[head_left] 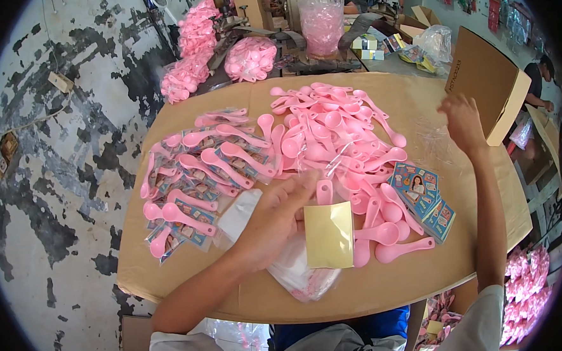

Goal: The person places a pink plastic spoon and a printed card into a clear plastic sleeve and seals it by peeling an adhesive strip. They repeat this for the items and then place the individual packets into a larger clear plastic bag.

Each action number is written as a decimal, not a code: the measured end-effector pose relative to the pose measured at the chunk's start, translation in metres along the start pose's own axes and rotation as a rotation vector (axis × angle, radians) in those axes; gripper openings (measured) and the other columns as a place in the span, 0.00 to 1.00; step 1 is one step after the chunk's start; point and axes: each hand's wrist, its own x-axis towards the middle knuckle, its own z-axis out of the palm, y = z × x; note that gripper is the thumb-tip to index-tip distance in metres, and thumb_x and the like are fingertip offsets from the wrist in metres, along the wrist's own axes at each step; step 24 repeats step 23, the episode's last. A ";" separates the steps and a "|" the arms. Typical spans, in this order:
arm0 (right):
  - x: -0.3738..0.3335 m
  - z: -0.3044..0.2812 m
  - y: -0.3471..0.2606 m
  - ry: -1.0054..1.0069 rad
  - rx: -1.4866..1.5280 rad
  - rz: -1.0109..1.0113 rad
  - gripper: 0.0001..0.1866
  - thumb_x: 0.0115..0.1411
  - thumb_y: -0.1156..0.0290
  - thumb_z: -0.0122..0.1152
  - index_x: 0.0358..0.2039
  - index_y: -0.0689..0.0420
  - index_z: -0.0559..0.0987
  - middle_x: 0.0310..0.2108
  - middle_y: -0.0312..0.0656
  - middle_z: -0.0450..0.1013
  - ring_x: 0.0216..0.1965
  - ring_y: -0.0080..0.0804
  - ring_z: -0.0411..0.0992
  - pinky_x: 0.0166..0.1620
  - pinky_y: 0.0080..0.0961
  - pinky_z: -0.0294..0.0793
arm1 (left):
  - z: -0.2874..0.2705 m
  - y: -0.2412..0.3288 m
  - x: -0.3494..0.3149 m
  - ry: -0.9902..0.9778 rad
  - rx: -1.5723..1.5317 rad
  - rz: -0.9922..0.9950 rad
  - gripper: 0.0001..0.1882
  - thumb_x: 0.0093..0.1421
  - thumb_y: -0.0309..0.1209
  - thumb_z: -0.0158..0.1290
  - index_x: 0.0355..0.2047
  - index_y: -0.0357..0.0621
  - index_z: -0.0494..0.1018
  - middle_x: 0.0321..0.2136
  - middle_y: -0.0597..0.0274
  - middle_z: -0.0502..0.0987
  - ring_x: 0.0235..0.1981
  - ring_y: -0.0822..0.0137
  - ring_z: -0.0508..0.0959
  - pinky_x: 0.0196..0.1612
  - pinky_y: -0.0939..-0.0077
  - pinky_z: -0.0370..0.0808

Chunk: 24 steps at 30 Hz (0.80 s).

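Observation:
My left hand pinches the upper part of a clear plastic bag in front of my chest. Inside the bag are a pink measuring spoon and a card with its plain yellowish side showing. Off to the right, beside a cardboard box, my right hand is raised with its fingers curled together; anything in them is too small to make out. Loose pink spoons form a heap behind the bag. A stack of printed blue cards lies right of that heap.
Bagged spoons with cards cover the table's left side. Empty clear bags lie under my left forearm, and clear plastic scraps at right. An open cardboard box stands at the right edge. Pink spoon bundles sit behind the table.

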 end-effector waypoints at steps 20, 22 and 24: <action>-0.009 -0.041 -0.206 -0.429 1.636 0.136 0.16 0.61 0.76 0.63 0.50 0.62 0.77 0.31 0.35 0.78 0.32 0.16 0.75 0.34 0.16 0.75 | -0.002 -0.005 -0.006 0.006 0.164 0.123 0.22 0.71 0.35 0.43 0.62 0.40 0.64 0.48 0.63 0.76 0.43 0.77 0.78 0.43 0.78 0.78; -0.011 -0.042 -0.210 -0.433 1.622 0.184 0.16 0.61 0.75 0.63 0.50 0.60 0.78 0.32 0.36 0.79 0.33 0.16 0.75 0.36 0.16 0.76 | -0.005 -0.003 -0.006 -0.005 0.251 0.052 0.22 0.71 0.35 0.43 0.62 0.39 0.63 0.52 0.60 0.75 0.45 0.76 0.78 0.44 0.79 0.78; -0.013 -0.042 -0.214 -0.438 1.607 0.232 0.15 0.61 0.74 0.63 0.49 0.58 0.78 0.34 0.38 0.80 0.35 0.17 0.76 0.37 0.16 0.76 | -0.004 -0.003 -0.006 -0.015 0.250 0.096 0.22 0.71 0.36 0.43 0.63 0.43 0.63 0.53 0.60 0.74 0.48 0.74 0.77 0.46 0.80 0.78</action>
